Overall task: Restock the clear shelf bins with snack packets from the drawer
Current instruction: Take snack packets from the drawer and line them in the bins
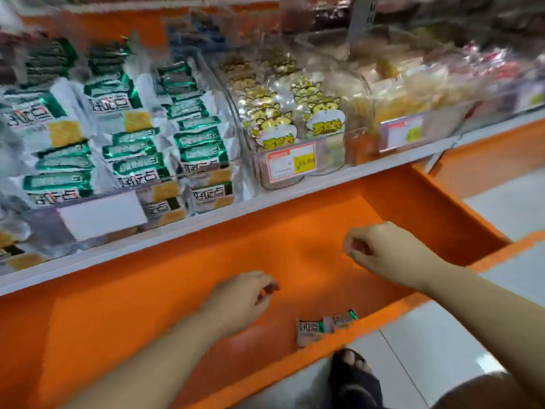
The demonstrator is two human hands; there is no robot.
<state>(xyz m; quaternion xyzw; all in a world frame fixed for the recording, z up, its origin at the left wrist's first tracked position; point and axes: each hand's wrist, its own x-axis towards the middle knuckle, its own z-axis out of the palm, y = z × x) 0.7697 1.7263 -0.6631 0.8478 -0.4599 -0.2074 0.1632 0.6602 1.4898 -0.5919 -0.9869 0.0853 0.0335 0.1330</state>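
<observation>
The fingers (267, 290) of the left hand (241, 296) are loosely curled and nothing is seen held in them. Those of the right hand (380, 249) are curled likewise, released, with no packet between them (blur leaves fine detail unsure). Both hands are poised over the bare floor of the drawer (177, 290).

Two packets (312, 330) are found behind the fingertips, toward the person, against the drawer's near lip: below and right of the left fingers, below and slightly left of the right ones. They are laid end to end, with their long axis along the lip. The left fingers are judged a little nearer, so a draw back and a reach rightward would be called for.

The packets are small flat foil pillows, glossy green and white with crimped ends; some crinkle and slip is to be expected. Beyond the fingertips, past the white shelf (324, 183) edge, clear hard-walled bins (100, 215) are already stacked with like packets.
</observation>
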